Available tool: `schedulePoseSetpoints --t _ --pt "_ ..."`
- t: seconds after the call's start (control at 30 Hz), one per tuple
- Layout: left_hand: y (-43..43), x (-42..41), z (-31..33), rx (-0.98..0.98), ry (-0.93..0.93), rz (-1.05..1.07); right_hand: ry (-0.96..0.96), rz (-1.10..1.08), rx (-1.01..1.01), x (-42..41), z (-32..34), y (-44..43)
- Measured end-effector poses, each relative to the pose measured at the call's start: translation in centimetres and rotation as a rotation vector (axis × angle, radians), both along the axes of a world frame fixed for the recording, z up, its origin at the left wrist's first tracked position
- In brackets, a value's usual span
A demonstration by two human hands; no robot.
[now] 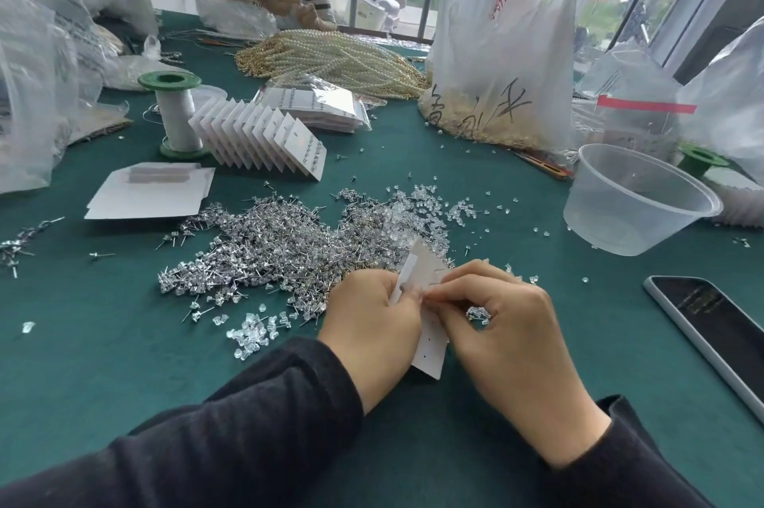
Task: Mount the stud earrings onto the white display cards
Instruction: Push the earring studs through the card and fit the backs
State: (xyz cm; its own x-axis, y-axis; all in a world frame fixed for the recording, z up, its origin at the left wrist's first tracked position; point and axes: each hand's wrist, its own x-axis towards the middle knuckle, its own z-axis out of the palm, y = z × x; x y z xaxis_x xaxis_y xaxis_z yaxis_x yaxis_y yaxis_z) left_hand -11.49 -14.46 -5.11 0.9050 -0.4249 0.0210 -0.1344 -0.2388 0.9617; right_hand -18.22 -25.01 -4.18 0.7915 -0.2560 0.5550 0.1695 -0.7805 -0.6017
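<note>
Step, as judged: seating stud. Here left hand curls round white display card; right hand pinches card face, fingertips tight (stud there too small to tell). Loose stud pile just beyond grip. Next likely: press post through hole.

My left grip and right grip meet at the fingertips, fingers curled, both pinching the white display card between them.
</note>
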Motion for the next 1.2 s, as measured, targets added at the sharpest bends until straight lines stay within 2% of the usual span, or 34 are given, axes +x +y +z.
schedulePoseSetpoints --t 0.23,0.8,0.87,0.97,1.0,1.03,1.07,1.13,1.17,1.2 --pt "-0.3 -0.1 0.1 0.008 -0.009 0.049 -0.025 -0.063 -0.040 -0.3 0.0 0.1" --pt "-0.1 -0.2 0.3 0.016 -0.055 0.053 -0.042 -0.058 -0.134 0.0 -0.3 0.6" --pt "0.0 -0.3 1.0 -0.039 -0.009 0.022 -0.067 -0.058 -0.115 -0.1 -0.2 0.6" --pt "0.5 0.3 3.2 -0.266 0.278 -0.197 -0.161 -0.082 -0.047 -0.2 0.4 0.2" --pt "0.8 0.7 3.8 -0.285 0.313 -0.247 -0.191 -0.099 -0.008 -0.2 0.6 -0.1" --pt "1.2 1.4 4.1 -0.233 0.212 -0.257 -0.211 -0.121 0.042 -0.3 0.8 -0.3" --pt "1.5 2.3 4.1 -0.087 -0.035 -0.206 -0.217 -0.141 0.103 -0.3 0.9 -0.5" --pt "2.3 4.2 3.6 0.391 -0.578 -0.051 -0.199 -0.153 0.253 -0.3 1.0 -0.7" --pt "2.6 5.0 3.3 0.574 -0.691 -0.059 -0.188 -0.151 0.325 -0.4 1.0 -0.7" --pt "2.7 5.5 2.9 0.693 -0.703 -0.099 -0.176 -0.148 0.391 -0.4 1.0 -0.7"
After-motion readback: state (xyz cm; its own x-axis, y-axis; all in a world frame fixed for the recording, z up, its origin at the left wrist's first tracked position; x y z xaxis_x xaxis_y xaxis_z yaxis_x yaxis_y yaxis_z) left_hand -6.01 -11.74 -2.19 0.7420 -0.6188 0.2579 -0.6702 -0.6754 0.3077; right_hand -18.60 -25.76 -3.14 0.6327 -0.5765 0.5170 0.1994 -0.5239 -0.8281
